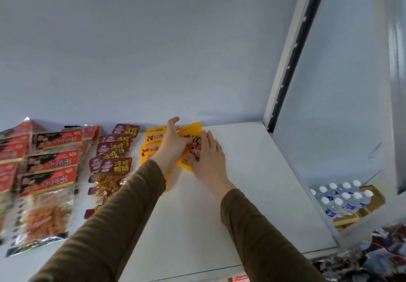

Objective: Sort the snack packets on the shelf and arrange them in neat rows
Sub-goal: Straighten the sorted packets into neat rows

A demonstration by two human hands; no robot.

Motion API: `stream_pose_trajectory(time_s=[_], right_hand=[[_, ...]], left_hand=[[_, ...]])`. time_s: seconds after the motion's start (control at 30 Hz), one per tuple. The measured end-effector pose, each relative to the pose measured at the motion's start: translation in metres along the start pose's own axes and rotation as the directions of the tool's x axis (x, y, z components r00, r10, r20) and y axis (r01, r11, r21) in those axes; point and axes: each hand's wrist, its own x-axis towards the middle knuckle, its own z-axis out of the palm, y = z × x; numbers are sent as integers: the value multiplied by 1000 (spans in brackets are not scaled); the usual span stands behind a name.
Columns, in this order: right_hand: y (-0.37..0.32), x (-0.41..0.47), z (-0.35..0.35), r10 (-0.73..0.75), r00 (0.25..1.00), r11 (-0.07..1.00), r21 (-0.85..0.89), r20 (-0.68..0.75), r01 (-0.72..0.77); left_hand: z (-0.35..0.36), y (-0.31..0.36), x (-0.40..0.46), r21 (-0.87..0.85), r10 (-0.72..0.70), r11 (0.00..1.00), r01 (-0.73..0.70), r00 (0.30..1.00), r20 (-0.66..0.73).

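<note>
Both hands on a small yellow foil snack packet at back of white shelf: left hand pinching its left edge, right hand pressed flat, fingers spread. Yellow packet row just left; dark-red packets beyond

Three rows of snack packets lie on the shelf's left; water bottles stand lower right.
</note>
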Motion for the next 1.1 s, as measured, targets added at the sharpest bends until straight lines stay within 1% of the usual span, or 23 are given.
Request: stream_pose_trajectory(time_s=[0.07,0.13,0.23,0.4,0.5,0.6,0.77,0.87,0.93,1.0,1.03,1.1], right_hand=[[0,1,-7,24,997,1000,7,76,-24],[2,-1,-15,39,993,999,7,116,-40],[6,-12,-23,56,993,998,-6,105,-56],[7,-33,-30,46,997,998,35,65,-49],[5,-42,-34,31,999,999,22,33,-32],[-4,-51,-39,-32,998,998,44,-58,35],[-43,-64,-45,-198,968,965,142,-155,220],[-75,-77,-41,-285,939,940,133,-191,313],[-97,-91,-34,-362,908,916,101,-208,388],[-121,-108,-23,-434,885,889,76,-171,451],[-134,-117,-16,-463,875,879,57,-139,474],[-162,-139,1,-515,853,855,16,-88,518]], left_hand=[[-1,1,1,35,-5,999,4,1000,13],[-3,4,1,70,-27,997,24,999,35],[-7,9,-5,145,13,989,-14,1000,12],[-14,11,-21,190,104,978,-92,993,-53],[-20,14,-35,223,150,966,-130,986,-77],[-26,21,-54,274,187,949,-157,978,-88],[-55,23,-105,361,259,909,-208,961,-97],[-88,18,-144,530,331,816,-230,938,-103],[-116,13,-172,658,350,727,-195,930,-110],[-147,5,-202,777,368,610,-157,924,-102],[-164,-1,-219,812,370,569,-130,922,-111],[-200,-12,-256,847,352,528,-58,923,-157]])
